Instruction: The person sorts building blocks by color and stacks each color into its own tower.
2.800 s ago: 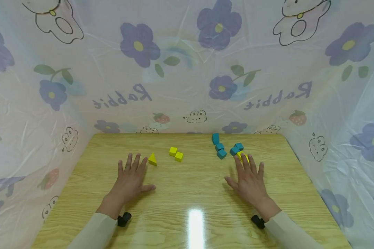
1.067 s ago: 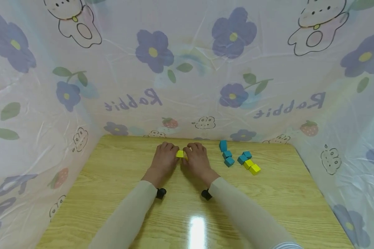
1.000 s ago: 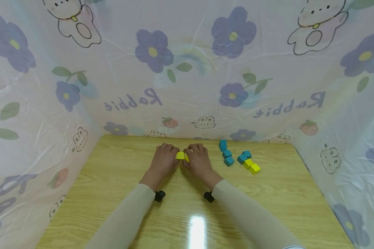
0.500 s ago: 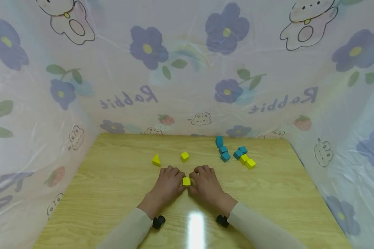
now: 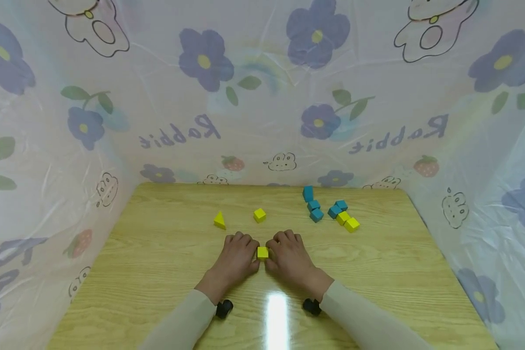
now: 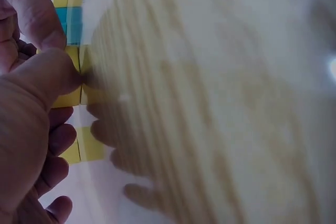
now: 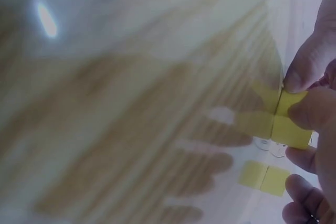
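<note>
A yellow cube (image 5: 262,253) sits on the wooden table between my two hands. My left hand (image 5: 234,260) pinches it from the left with curled fingers, and my right hand (image 5: 290,260) does the same from the right. In the left wrist view the left thumb lies across the near face of this cube (image 6: 68,99). The right wrist view shows the right thumb against the same cube (image 7: 291,131), its base at the tabletop. Behind the hands lie another yellow cube (image 5: 260,215) and, farther left, a yellow triangular block (image 5: 219,220).
At the back right, a tall blue block (image 5: 308,193) and two blue cubes (image 5: 316,215) form a crooked row. Beside them, two more blue cubes (image 5: 335,211) adjoin two yellow cubes (image 5: 352,224). A patterned curtain (image 5: 262,97) encloses the table (image 5: 157,233) at the back and sides.
Both hands, at first spread flat and apart, reached to the pair of yellow cubes at the back, then drew one cube toward the front. Over the last half second they have hardly moved.
</note>
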Action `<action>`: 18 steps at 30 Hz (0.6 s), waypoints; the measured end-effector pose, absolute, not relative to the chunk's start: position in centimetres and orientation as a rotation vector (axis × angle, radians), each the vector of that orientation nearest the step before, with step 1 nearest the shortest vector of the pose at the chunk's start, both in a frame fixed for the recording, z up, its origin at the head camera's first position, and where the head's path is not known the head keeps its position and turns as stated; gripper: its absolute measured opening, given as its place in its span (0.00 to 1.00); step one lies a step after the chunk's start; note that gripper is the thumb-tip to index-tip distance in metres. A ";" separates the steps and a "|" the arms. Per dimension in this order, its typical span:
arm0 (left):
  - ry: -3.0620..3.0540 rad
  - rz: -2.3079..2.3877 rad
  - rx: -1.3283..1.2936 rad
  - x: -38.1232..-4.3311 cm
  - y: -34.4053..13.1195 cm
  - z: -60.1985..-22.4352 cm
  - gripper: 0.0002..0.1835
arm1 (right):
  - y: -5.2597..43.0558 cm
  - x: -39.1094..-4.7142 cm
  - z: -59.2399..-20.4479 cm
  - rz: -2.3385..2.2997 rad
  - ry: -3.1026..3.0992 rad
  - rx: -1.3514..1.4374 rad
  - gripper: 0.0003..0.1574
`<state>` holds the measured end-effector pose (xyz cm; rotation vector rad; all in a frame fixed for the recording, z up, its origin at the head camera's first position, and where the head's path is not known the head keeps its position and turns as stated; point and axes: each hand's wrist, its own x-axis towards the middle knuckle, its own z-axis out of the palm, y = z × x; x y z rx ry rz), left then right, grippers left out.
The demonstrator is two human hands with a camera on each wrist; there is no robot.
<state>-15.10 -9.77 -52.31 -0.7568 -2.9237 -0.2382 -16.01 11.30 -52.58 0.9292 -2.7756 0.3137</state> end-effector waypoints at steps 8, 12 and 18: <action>-2.894 -0.220 -0.816 -15.3 -9.9 -52.5 0.17 | 11.6 -16.1 -52.6 0.304 -2.792 0.940 0.18; -2.889 -0.204 -0.824 -15.4 -10.0 -52.5 0.17 | 11.5 -16.2 -52.7 0.300 -2.787 0.944 0.18; -2.871 -0.198 -0.825 -15.5 -10.0 -52.8 0.17 | 11.4 -16.2 -52.7 0.292 -2.780 0.937 0.18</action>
